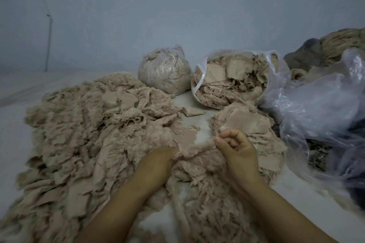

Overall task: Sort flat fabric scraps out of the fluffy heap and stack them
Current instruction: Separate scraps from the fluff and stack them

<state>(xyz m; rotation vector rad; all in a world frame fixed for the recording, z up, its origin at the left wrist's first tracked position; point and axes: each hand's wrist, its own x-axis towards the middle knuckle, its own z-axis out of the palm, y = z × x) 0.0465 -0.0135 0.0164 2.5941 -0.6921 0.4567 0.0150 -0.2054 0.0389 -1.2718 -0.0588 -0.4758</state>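
A wide heap of beige fluffy scraps (83,134) covers the left and centre of the white surface. My left hand (160,159) reaches into its near edge; the fingers are buried in the fluff beside a flat beige scrap (186,137), so their grip is hidden. My right hand (236,147) hovers just right of it with fingers curled and nothing visible between them. Behind the right hand lies a stack of flat beige scraps (245,122). A single flat scrap (192,112) lies apart on the white surface.
A tied clear bag of fluff (164,71) and an open clear bag of scraps (233,79) stand at the back. Crumpled clear plastic (320,108) over dark cloth fills the right side. A pale wall (138,16) rises behind.
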